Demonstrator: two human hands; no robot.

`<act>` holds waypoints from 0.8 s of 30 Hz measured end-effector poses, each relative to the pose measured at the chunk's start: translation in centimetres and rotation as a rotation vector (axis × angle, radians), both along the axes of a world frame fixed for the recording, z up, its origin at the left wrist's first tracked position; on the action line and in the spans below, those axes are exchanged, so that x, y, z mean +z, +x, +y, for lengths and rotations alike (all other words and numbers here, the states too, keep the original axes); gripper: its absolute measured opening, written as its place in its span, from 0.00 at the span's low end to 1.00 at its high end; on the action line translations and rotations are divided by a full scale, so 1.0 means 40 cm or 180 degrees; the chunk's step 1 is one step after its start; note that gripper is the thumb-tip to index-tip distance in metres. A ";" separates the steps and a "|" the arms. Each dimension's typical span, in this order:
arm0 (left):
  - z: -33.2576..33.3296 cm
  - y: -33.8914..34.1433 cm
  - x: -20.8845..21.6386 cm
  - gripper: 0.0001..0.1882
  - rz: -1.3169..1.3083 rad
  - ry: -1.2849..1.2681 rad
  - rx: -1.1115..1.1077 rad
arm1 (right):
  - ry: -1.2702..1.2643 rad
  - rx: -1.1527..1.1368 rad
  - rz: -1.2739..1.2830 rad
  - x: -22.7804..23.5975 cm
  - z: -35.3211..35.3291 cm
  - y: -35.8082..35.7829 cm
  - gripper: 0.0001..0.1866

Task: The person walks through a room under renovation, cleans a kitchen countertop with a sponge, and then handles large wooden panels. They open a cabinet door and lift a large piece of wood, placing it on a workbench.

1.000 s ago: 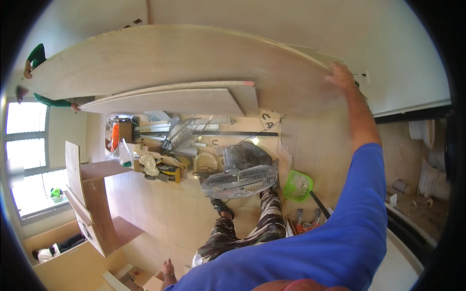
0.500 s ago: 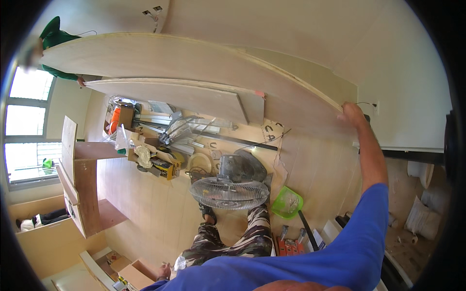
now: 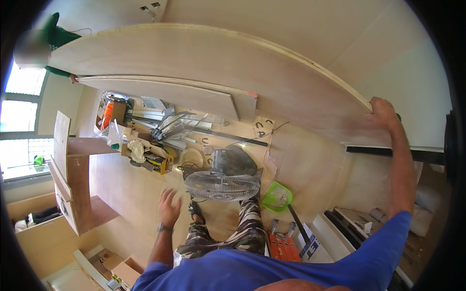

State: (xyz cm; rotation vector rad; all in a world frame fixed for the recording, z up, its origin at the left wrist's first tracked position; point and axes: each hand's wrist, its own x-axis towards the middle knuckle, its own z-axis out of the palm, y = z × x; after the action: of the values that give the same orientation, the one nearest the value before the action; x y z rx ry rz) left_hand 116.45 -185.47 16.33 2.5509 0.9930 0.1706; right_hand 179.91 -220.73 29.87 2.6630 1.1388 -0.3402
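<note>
A long plywood sheet [image 3: 208, 63] stands on edge across the far side, along the wall. My right hand [image 3: 383, 115], arm stretched out, grips its top right corner, fingers over the edge. My left hand [image 3: 170, 206] hangs in the air over the floor, fingers apart and holding nothing, left of the standing fan [image 3: 222, 186]. At the far left, a person in a green top [image 3: 60, 39] is at the other end of the sheet. That person's hand [image 3: 73, 78] touches the end of the shorter boards [image 3: 165, 94], which lean in front of the long sheet.
Metal strips [image 3: 170, 128], an open box of tools [image 3: 150, 155] and a green dustpan [image 3: 277, 197] lie on the floor between me and the boards. A wooden stand [image 3: 75, 184] is on the left. Red tool cases [image 3: 284, 246] sit by my right leg.
My left hand has risen from beside my hip to out in front, fingers spread. My right hand and the sheet's near end have shifted to the right in view.
</note>
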 end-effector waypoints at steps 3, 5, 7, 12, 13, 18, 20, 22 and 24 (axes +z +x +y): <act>-0.052 0.329 0.052 0.21 -0.0732 -0.0143 -0.0767 | -0.0148 -0.0304 -0.0134 0.191 0.019 -0.052 0.20; -0.090 0.553 0.200 0.24 -0.1368 0.0194 -0.1365 | -0.0123 -0.0292 -0.0286 0.320 0.005 -0.099 0.19; -0.085 0.749 0.389 0.28 -0.2200 0.0920 -0.1549 | -0.0033 -0.0304 -0.0318 0.450 0.003 -0.123 0.18; -0.087 1.028 0.791 0.32 -0.3398 0.1798 -0.1802 | 0.0011 0.0044 -0.0697 0.762 0.019 -0.197 0.18; -0.094 1.039 0.841 0.36 -0.3483 0.2023 -0.1792 | 0.0158 -0.0055 -0.0627 0.824 0.021 -0.229 0.18; -0.089 1.027 1.083 0.26 -0.4575 0.3052 -0.1374 | 0.1767 -0.0049 0.0063 0.959 0.008 -0.370 0.19; -0.059 0.959 1.154 0.26 -0.3985 0.2585 -0.1452 | 0.2539 0.0199 0.0615 0.959 -0.030 -0.389 0.19; -0.031 0.940 1.163 0.21 -0.4549 0.2882 -0.1329 | 0.2843 0.0036 0.0459 0.933 -0.099 -0.454 0.17; 0.001 0.882 1.187 0.14 -0.3823 0.3593 -0.0844 | 0.3138 -0.0262 0.0161 0.908 -0.207 -0.510 0.15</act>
State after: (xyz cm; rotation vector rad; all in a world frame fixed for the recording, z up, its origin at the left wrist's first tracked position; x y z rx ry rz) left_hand 151.73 -185.42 63.79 2.4683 -0.0180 2.3341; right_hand 159.50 -229.01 66.19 3.5379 1.4872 0.2258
